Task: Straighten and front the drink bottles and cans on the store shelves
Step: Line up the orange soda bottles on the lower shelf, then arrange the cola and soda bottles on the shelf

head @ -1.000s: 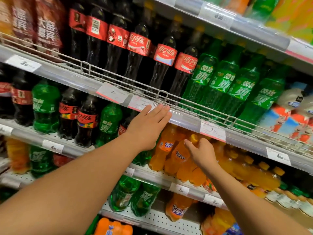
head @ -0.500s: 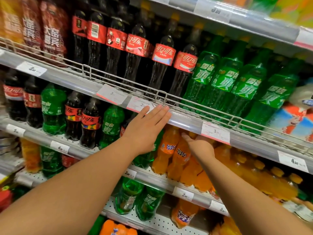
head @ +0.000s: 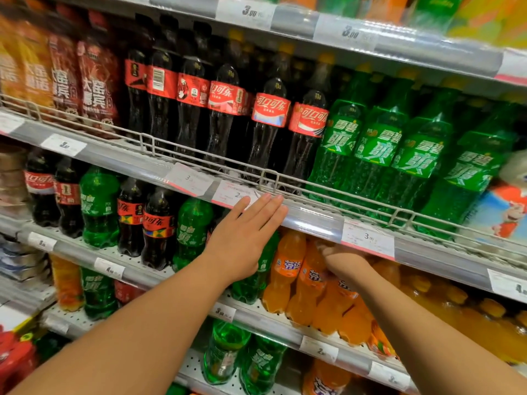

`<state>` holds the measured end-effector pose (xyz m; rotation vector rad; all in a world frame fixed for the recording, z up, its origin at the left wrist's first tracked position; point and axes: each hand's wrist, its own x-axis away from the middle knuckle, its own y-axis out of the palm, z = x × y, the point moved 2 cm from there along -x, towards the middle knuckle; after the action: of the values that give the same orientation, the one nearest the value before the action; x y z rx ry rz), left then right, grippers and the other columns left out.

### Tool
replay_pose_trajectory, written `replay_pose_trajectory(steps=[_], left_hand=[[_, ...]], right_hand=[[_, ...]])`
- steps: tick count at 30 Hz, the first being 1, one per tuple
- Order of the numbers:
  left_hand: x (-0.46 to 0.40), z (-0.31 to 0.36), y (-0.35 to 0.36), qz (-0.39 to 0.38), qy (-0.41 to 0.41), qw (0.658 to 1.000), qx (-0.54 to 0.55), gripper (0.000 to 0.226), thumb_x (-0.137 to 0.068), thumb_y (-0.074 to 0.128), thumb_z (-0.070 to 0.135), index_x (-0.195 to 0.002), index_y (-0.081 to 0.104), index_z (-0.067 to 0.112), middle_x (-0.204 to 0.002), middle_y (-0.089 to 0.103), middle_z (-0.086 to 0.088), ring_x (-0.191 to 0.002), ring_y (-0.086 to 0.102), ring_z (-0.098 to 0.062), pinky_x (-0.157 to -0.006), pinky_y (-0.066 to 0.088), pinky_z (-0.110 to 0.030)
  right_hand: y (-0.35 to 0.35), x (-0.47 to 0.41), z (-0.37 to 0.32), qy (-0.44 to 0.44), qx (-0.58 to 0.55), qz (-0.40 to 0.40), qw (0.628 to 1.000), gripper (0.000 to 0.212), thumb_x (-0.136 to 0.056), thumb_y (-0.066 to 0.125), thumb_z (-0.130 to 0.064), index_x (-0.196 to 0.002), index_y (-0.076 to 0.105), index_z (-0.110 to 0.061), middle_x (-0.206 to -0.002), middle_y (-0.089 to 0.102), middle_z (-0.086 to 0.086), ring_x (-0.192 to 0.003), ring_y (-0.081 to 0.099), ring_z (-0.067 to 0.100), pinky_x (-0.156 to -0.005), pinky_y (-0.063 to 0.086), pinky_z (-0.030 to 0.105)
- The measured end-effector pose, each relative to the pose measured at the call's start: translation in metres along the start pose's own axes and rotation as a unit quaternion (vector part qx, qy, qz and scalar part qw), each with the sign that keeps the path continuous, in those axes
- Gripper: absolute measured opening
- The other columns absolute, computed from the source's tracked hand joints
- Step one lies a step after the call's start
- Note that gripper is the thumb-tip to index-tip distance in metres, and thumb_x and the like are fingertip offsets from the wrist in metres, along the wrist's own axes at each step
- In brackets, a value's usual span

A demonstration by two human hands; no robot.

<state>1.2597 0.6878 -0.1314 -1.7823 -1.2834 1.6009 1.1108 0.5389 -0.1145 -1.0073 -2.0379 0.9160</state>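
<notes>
Head view hides your right hand (head: pixel 346 262) fingers behind orange bottles (head: pixel 309 283) — grip unclear; left hand (head: pixel 245 240) lies flat, fingers straight, on the shelf edge (head: pixel 310 220).

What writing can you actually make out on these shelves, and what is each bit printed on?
"可口可乐": red label of a cola bottle, top wire shelf.
"雪碧" over "爽": green bottle beside the colas.
"大窑嘉宾": dark red bottle at left.
"3.00": price tag above the orange bottles.
"3.00": price tag on the topmost rail.
"2": tag by the left hand; remainder blurred.
Orange bottle label: blurred.
</notes>
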Motion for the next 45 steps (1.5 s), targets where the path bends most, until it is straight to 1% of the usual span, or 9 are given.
replay_pose_trajectory(steps=[5,10,17,22,25,28,32,35,45], left_hand=[[0.0,-0.001,-0.001,0.003,-0.005,1.0,0.011,0.103,-0.079,0.056,0.014,-0.151,-0.018,0.018,-0.16,-0.021,-0.004,-0.146,-0.022,-0.021,-0.115,-0.02,-0.042],[0.001,-0.001,0.0,0.011,-0.004,1.0,0.017,0.105,-0.078,0.056,0.014,-0.148,-0.023,0.02,-0.159,-0.022,-0.003,-0.145,-0.025,-0.02,-0.112,-0.023,-0.04],[0.0,-0.002,0.001,0.006,-0.006,1.0,0.013,0.108,-0.076,0.057,0.013,-0.147,-0.023,0.02,-0.161,-0.018,-0.004,-0.145,-0.022,-0.02,-0.113,-0.02,-0.041],[0.001,-0.001,-0.001,-0.011,-0.012,1.0,0.005,0.108,-0.079,0.055,0.014,-0.144,-0.031,0.023,-0.157,-0.029,0.0,-0.14,-0.035,-0.017,-0.112,-0.024,-0.04],[0.001,-0.001,-0.003,-0.029,-0.022,0.999,-0.004,0.111,-0.079,0.054,0.014,-0.14,-0.038,0.025,-0.153,-0.037,0.002,-0.138,-0.038,-0.017,-0.114,-0.022,-0.041],[0.0,0.0,-0.005,-0.057,-0.027,0.998,-0.016,0.117,-0.078,0.056,0.014,-0.132,-0.047,0.028,-0.147,-0.046,0.005,-0.134,-0.043,-0.015,-0.113,-0.023,-0.04],[-0.001,0.003,-0.014,-0.093,-0.038,0.994,-0.034,0.114,-0.081,0.056,0.017,-0.131,-0.046,0.028,-0.147,-0.045,0.005,-0.133,-0.044,-0.016,-0.116,-0.019,-0.041],[0.001,0.009,-0.023,-0.128,-0.052,0.99,-0.018,0.109,-0.082,0.054,0.016,-0.138,-0.038,0.028,-0.151,-0.04,0.004,-0.137,-0.037,-0.016,-0.118,-0.014,-0.043],[0.024,-0.05,-0.06,-0.15,-0.123,0.981,0.028,0.099,-0.08,0.065,0.019,-0.153,-0.002,0.014,-0.162,-0.004,-0.008,-0.149,0.0,-0.024,-0.12,0.012,-0.04]], right_hand=[[0.012,-0.022,0.012,-0.017,-0.109,0.071,0.991,0.03,-0.098,0.05,-0.044,-0.084,0.05,-0.017,-0.095,0.064,0.013,-0.09,0.068,0.032,-0.085,0.051,0.04],[0.003,-0.024,0.02,-0.059,-0.035,0.089,0.994,0.026,-0.101,0.045,-0.013,-0.076,0.053,-0.015,-0.065,0.044,0.014,-0.059,0.04,0.017,-0.065,0.038,0.033],[0.013,-0.023,0.016,-0.06,0.058,0.089,0.993,0.03,-0.101,0.041,-0.046,-0.087,0.055,-0.022,-0.088,0.058,0.002,-0.108,0.061,0.026,-0.102,0.044,0.04],[0.009,0.004,0.019,-0.106,0.122,0.139,0.977,0.056,-0.099,0.036,-0.056,-0.061,0.049,-0.017,-0.059,0.055,0.0,-0.055,0.053,0.014,-0.057,0.04,0.029],[0.01,0.041,0.024,-0.241,0.146,0.198,0.939,0.018,-0.098,0.049,-0.04,-0.089,0.044,-0.026,-0.082,0.053,-0.008,-0.065,0.048,0.005,-0.059,0.042,0.021],[0.006,0.067,0.023,-0.358,0.15,0.185,0.903,0.034,-0.094,0.052,-0.034,-0.127,0.048,-0.036,-0.117,0.054,-0.014,-0.096,0.056,0.005,-0.082,0.043,0.017],[-0.019,0.072,-0.007,-0.488,0.121,0.285,0.816,0.028,-0.084,0.058,-0.014,-0.111,0.066,-0.015,-0.106,0.068,0.004,-0.102,0.061,0.027,-0.084,0.048,0.033],[-0.006,0.056,-0.02,-0.443,0.274,0.302,0.799,0.049,-0.099,0.039,-0.02,-0.145,0.041,-0.007,-0.154,0.034,0.016,-0.142,0.031,0.036,-0.117,0.023,0.049],[0.014,0.037,-0.008,-0.392,0.336,0.311,0.798,0.065,-0.09,0.007,-0.018,-0.155,0.01,-0.015,-0.162,0.006,0.005,-0.15,0.003,0.024,-0.115,-0.012,0.037]])
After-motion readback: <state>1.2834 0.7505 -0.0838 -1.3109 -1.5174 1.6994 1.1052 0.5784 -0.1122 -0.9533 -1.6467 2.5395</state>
